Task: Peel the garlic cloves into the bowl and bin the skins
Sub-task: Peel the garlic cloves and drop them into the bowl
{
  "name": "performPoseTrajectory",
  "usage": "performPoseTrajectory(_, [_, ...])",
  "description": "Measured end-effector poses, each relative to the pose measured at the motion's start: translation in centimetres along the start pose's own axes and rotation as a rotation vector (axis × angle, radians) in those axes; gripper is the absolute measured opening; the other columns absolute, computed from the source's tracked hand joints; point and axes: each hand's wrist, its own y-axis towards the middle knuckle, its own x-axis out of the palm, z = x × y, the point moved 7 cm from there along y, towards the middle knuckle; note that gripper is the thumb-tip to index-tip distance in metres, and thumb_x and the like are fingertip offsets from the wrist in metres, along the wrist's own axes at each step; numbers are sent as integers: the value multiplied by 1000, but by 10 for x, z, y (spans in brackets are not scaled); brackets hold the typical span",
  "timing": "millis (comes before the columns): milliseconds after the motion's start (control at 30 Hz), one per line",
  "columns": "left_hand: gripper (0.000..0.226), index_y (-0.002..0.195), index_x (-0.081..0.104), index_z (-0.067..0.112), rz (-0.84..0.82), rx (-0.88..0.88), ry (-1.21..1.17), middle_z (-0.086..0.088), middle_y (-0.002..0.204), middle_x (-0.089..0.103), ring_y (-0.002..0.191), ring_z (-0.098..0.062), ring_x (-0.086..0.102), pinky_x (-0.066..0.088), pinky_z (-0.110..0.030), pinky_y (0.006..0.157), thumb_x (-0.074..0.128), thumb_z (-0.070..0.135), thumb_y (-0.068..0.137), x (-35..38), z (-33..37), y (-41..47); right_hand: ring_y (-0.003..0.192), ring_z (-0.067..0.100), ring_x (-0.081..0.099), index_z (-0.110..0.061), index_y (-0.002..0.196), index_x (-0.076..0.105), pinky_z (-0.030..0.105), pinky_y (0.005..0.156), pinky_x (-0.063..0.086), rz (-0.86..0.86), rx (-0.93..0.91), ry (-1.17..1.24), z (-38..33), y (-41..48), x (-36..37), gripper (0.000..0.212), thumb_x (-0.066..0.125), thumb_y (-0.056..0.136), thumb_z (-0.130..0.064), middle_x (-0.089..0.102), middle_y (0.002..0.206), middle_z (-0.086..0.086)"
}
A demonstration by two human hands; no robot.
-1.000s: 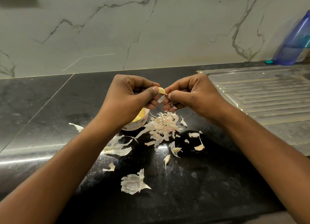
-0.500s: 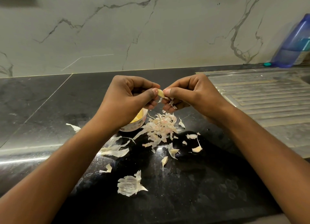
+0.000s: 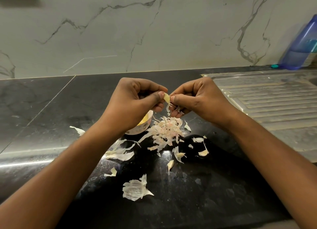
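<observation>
My left hand and my right hand meet above the black counter, and both pinch one pale garlic clove between thumb and fingers. Loose strips of skin hang under my right fingers. Below my left hand, a small white bowl with yellow inside is mostly hidden. A heap of garlic skins lies right beside the bowl. A small clove and another lie on the counter in front of the heap.
More skin scraps lie scattered on the counter, the biggest near the front edge. A ribbed steel sink drainboard fills the right side. A blue plastic bottle stands at the back right against the marble wall.
Both hands stay on the clove, and my right fingers have shifted slightly on its skin. The view has tilted a little; nothing on the counter moved.
</observation>
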Motion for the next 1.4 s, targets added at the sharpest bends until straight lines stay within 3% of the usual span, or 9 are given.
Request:
performPoseTrajectory(133, [20,117,75,2,-13,-97,-143,-14,96,80,88,-31,79,65,-31,81,66,4,100,1,-3,-1,72,32,79,5,101,77,50,72,67,37,-3,35,-2,0,-3,11,69,99,-2,79,83,15])
performPoseTrajectory(367, [29,100,78,1,-7,-224,-168,-17,87,78,74,-28,75,64,-30,67,71,29,97,4,-5,-5,72,28,79,1,102,78,36,69,67,8,-76,-2,-5,-1,1,10,72,98,-6,80,84,13])
performPoseTrajectory(533, [16,104,77,0,-15,-259,-256,-18,91,79,79,-28,76,65,-28,72,75,8,91,0,-4,-5,71,30,79,3,102,77,40,69,68,45,-72,-11,-5,0,-4,11,71,99,-5,80,83,13])
performPoseTrajectory(667, [21,108,76,-1,11,-279,-322,-19,98,80,92,-33,79,65,-34,84,76,-2,87,-3,-4,-4,71,31,79,4,99,78,35,67,66,94,-51,33,-4,1,-10,10,72,98,-4,80,83,15])
performPoseTrajectory(867, [26,105,77,2,53,-255,-270,-15,96,81,93,-28,80,65,-33,87,78,-10,81,-7,-5,-2,82,28,81,1,107,79,34,74,67,90,-55,27,-2,1,-11,17,81,90,-1,82,91,12])
performPoseTrajectory(1067, [24,106,80,9,74,-134,-21,-4,97,82,91,-18,80,64,-34,89,82,-1,84,-9,-1,-3,89,25,81,-4,119,77,41,78,68,44,-69,-18,-2,1,-7,24,73,97,0,82,99,10])
performPoseTrajectory(1200, [30,115,76,7,65,-93,19,-5,95,81,86,-18,80,66,-34,82,83,4,86,-6,1,-2,91,15,79,-10,120,79,29,81,65,70,-266,-268,-12,-2,-2,28,82,92,-9,81,102,-1])
performPoseTrajectory(1300, [38,122,71,6,57,-106,-42,-8,95,82,86,-20,81,66,-33,83,82,3,86,-3,1,-3,87,10,78,-13,116,81,22,78,63,83,-346,-370,-15,-3,2,23,83,93,-12,81,98,-6])
performPoseTrajectory(1400, [43,125,68,4,35,-147,-173,-10,98,82,92,-24,80,64,-34,88,81,-2,84,-3,-1,-3,85,7,78,-13,113,82,24,78,64,120,-348,-360,-15,-2,-1,20,83,93,-14,81,97,-6])
